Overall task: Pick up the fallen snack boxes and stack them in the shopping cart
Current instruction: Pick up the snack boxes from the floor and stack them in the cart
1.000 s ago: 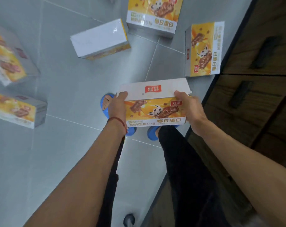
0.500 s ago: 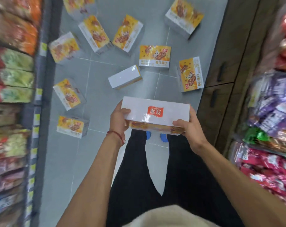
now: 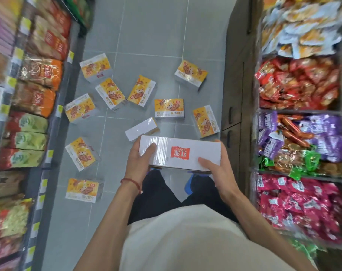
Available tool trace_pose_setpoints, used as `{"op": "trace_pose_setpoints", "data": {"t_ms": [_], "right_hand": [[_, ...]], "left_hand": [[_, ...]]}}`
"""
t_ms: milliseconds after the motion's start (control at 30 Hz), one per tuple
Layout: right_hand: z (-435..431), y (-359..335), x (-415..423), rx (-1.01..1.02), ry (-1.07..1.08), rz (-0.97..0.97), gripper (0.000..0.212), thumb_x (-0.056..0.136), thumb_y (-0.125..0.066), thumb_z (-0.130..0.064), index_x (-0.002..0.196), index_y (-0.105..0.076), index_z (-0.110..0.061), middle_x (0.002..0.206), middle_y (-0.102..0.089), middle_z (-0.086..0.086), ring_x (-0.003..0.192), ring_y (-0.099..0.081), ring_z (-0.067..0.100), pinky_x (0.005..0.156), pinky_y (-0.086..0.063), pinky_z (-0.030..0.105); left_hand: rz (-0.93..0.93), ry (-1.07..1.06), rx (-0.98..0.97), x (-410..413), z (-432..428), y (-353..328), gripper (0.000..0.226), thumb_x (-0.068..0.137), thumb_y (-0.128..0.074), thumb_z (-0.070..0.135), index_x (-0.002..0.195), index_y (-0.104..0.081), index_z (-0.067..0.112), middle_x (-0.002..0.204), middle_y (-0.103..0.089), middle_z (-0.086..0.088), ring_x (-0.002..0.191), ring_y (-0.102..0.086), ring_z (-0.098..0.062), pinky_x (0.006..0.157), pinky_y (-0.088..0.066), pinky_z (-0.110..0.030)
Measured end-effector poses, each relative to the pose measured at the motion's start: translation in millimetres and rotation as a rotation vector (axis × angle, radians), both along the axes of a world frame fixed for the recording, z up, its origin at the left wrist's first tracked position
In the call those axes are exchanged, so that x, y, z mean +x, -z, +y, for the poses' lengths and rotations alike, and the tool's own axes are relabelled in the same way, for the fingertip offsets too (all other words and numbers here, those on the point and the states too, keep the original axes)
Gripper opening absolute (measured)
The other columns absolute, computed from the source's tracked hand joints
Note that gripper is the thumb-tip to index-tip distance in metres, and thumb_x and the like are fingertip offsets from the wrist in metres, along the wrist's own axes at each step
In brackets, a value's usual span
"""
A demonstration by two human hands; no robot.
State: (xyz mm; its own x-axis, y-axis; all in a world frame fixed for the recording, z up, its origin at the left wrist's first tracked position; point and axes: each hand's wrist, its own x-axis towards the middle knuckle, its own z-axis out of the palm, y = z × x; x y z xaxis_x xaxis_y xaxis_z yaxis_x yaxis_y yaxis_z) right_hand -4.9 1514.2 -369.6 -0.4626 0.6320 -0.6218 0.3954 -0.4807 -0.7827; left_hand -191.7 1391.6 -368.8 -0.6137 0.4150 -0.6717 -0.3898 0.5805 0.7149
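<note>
Left hand (image 3: 139, 163) and right hand (image 3: 218, 169) each grip an end of the snack box (image 3: 180, 152) at waist height, white face up, long axis left-right, over the fallen boxes (image 3: 169, 108) on the floor (image 3: 146, 32).

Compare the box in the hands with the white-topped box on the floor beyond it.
The held box is gripped at its ends by the left hand and right hand; the floor box lies untouched on the floor. The held box's top bears a red logo; the floor box's top is blank. Both show a white face upward.
</note>
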Motion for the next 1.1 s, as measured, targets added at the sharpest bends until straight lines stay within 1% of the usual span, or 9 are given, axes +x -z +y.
{"op": "trace_pose_setpoints", "data": {"t_ms": [133, 267, 333, 433, 567, 733, 867, 933, 1100], "right_hand": [[-30, -5, -10, 0.041, 0.14, -0.004, 0.065, 0.095, -0.073, -0.02, 0.142, -0.032, -0.038, 0.129, -0.058, -0.012, 0.119, -0.061, 0.012, 0.1, -0.057, 0.036], [-70, -6, -29, 0.068, 0.379, -0.013, 0.053, 0.096, -0.07, -0.013, 0.129, -0.039, -0.041, 0.125, -0.058, -0.017, 0.117, -0.06, 0.008, 0.079, -0.057, 0.017], [-96, -4, -36, 0.067, 0.503, -0.012, 0.06, 0.094, -0.071, -0.012, 0.134, -0.037, -0.043, 0.13, -0.057, -0.012, 0.121, -0.058, 0.01, 0.091, -0.055, 0.024], [-135, -6, -42, 0.057, 0.668, -0.018, 0.072, 0.093, -0.073, -0.012, 0.147, -0.031, -0.035, 0.138, -0.056, -0.006, 0.126, -0.057, 0.013, 0.105, -0.051, 0.035], [-184, -15, -44, 0.033, 0.856, 0.01, 0.068, 0.097, -0.068, -0.009, 0.146, -0.03, -0.035, 0.134, -0.057, -0.006, 0.119, -0.06, 0.008, 0.093, -0.055, 0.026], [-257, -21, -24, 0.016, 1.114, 0.015, 0.071, 0.096, -0.069, -0.014, 0.15, -0.03, -0.038, 0.134, -0.061, -0.008, 0.12, -0.062, 0.013, 0.108, -0.05, 0.044], [-314, -30, 4, 0.081, 1.298, 0.03, 0.074, 0.095, -0.071, -0.012, 0.155, -0.032, -0.033, 0.133, -0.062, -0.015, 0.114, -0.061, -0.007, 0.096, -0.051, 0.017], [-346, -31, 22, 0.099, 1.376, 0.039, 0.074, 0.094, -0.073, -0.012, 0.154, -0.035, -0.031, 0.136, -0.063, -0.013, 0.117, -0.062, -0.005, 0.09, -0.05, 0.011], [-435, -39, 69, 0.163, 1.555, 0.055, 0.076, 0.09, -0.076, -0.005, 0.154, -0.038, -0.023, 0.142, -0.062, -0.005, 0.129, -0.06, 0.011, 0.105, -0.051, 0.028]], "left_hand": [[0.069, 0.165, -0.002, -27, -2, 0, 0.037, 0.1, -0.055, 0.039, 0.135, -0.045, 0.039, 0.128, -0.061, 0.001, 0.11, -0.064, -0.015, 0.063, -0.055, -0.015], [0.108, 0.348, 0.022, -58, -1, 1, 0.052, 0.098, -0.055, 0.047, 0.146, -0.038, 0.034, 0.13, -0.058, 0.0, 0.116, -0.062, -0.019, 0.082, -0.058, -0.028], [0.124, 0.453, 0.014, -72, -1, 0, 0.062, 0.088, -0.056, 0.062, 0.143, -0.039, 0.04, 0.133, -0.058, 0.001, 0.119, -0.061, -0.022, 0.094, -0.057, -0.043], [0.117, 0.584, 0.024, -81, -2, -8, 0.071, 0.076, -0.054, 0.067, 0.141, -0.044, 0.04, 0.134, -0.059, 0.003, 0.118, -0.061, -0.021, 0.094, -0.057, -0.046], [0.117, 0.725, 0.052, -75, -8, -20, 0.066, 0.081, -0.058, 0.06, 0.142, -0.044, 0.039, 0.136, -0.057, 0.005, 0.118, -0.061, -0.018, 0.097, -0.055, -0.048], [0.108, 0.924, 0.109, -32, -28, -32, 0.056, 0.093, -0.063, 0.045, 0.144, -0.045, 0.035, 0.137, -0.058, 0.003, 0.116, -0.062, -0.017, 0.093, -0.057, -0.038], [0.094, 1.076, 0.078, 14, -52, -36, 0.062, 0.08, -0.063, 0.066, 0.137, -0.044, 0.053, 0.132, -0.059, 0.014, 0.116, -0.063, -0.017, 0.097, -0.055, -0.047], [0.096, 1.152, 0.084, 45, -69, -41, 0.057, 0.088, -0.062, 0.057, 0.141, -0.044, 0.047, 0.13, -0.06, 0.011, 0.114, -0.063, -0.016, 0.094, -0.056, -0.042], [0.075, 1.309, 0.106, 128, -120, -50, 0.045, 0.094, -0.065, 0.037, 0.137, -0.05, 0.038, 0.132, -0.059, 0.006, 0.117, -0.06, -0.02, 0.103, -0.051, -0.048]]}}
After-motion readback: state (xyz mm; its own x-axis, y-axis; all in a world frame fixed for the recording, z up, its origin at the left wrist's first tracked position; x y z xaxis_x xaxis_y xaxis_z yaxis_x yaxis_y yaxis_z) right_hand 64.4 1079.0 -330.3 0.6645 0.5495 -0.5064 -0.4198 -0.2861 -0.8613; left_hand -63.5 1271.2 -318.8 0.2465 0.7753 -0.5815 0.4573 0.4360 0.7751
